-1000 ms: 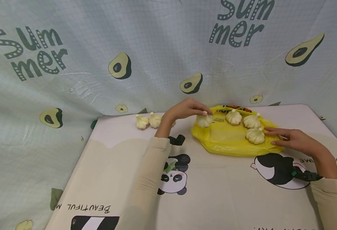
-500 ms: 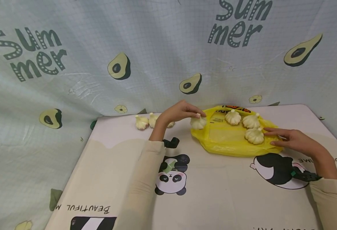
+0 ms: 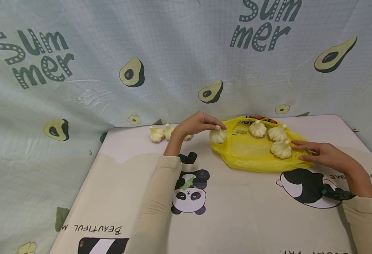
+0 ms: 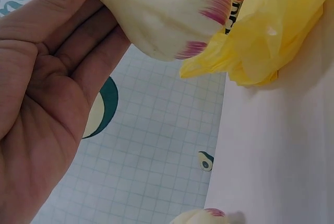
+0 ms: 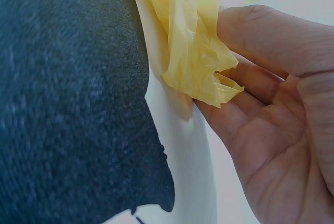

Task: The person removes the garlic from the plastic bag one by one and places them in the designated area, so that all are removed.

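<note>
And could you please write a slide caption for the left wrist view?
Left hand holds a garlic bulb at the edge of a yellow bag, another bulb low in frame.

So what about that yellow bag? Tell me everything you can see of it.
The yellow bag looks like thin, crinkly, slightly see-through plastic, with dark and orange print along its far edge. It lies spread on the table, edges wrinkled. Three garlic bulbs rest in or on it; I can't tell which. The right hand pinches its right end. At the bag's left end, the left hand holds another bulb; whether it touches the bag is unclear.
</note>
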Demonstrator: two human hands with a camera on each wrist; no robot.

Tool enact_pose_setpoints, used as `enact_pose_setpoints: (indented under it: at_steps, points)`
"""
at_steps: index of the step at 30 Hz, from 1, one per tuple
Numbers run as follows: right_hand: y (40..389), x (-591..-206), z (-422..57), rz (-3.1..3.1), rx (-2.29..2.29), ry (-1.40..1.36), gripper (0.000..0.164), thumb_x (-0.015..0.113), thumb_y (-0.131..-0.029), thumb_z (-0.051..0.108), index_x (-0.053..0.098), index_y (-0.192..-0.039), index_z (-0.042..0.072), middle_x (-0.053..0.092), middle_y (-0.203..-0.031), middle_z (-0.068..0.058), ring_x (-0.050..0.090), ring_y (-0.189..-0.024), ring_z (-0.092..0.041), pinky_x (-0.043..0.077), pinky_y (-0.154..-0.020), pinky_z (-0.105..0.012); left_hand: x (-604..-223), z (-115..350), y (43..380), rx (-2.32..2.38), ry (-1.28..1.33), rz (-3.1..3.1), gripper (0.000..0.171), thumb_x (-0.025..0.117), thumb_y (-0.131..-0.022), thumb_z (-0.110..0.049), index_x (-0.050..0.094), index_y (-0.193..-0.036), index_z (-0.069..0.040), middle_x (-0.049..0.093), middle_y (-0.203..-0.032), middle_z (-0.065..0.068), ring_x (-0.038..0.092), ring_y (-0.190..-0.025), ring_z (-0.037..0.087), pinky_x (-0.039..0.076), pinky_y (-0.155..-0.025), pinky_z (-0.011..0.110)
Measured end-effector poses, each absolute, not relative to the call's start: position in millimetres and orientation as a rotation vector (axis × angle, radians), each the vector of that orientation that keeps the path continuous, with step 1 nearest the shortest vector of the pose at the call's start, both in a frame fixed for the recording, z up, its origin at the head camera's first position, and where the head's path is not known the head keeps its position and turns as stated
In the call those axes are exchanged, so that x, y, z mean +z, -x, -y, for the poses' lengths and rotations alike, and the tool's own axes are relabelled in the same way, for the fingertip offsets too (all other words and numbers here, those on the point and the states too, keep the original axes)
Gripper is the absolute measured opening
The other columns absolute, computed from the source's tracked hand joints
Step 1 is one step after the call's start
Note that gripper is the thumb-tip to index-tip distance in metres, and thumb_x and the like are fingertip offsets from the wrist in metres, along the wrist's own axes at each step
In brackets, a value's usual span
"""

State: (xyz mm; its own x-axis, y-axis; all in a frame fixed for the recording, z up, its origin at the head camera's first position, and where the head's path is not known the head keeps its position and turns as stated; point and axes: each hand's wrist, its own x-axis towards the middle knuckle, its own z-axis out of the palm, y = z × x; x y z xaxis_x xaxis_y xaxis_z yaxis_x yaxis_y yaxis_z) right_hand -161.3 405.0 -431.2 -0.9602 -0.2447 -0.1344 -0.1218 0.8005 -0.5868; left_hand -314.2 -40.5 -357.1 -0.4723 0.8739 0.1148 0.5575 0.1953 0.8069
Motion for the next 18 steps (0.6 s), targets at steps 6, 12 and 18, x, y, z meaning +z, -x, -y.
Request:
enact_pose_setpoints:
  at_steps: [6, 12, 18]
  points:
    - [160, -431, -405, -2.797, -0.885, 0.266, 0.045, 0.070, -0.097, 0.034, 0.066, -0.136, 0.011, 0.048, -0.155, -0.011, 0.039, -0.139, -0.048, 0.032, -0.084, -0.001, -358, 41, 314, 1.174, -1.324, -2.109, 0.024, 0.065, -0.101, -0.012, 0.076, -0.121, -0.007, 0.074, -0.121, 0.003, 0.066, -0.115, 0.009, 0.052, -0.098, 0.027]
    - [161, -430, -404, -2.778, -0.895, 0.273, 0.047, 0.070, -0.098, 0.033, 0.065, -0.137, 0.009, 0.046, -0.155, -0.018, 0.038, -0.138, -0.052, 0.031, -0.083, -0.001, -357, 46, 312, 1.165, -1.315, -2.134, 0.024, 0.065, -0.101, -0.014, 0.076, -0.121, -0.008, 0.074, -0.121, 0.002, 0.066, -0.114, 0.008, 0.052, -0.098, 0.027]
    - [161, -429, -405, -2.786, -0.897, 0.273, 0.047, 0.070, -0.097, 0.035, 0.065, -0.137, 0.010, 0.045, -0.153, -0.023, 0.039, -0.137, -0.052, 0.039, -0.087, -0.007, -355, 54, 309, 1.166, -1.274, -2.164, 0.023, 0.066, -0.100, -0.016, 0.076, -0.120, -0.010, 0.074, -0.121, 0.001, 0.066, -0.116, 0.009, 0.052, -0.099, 0.027]
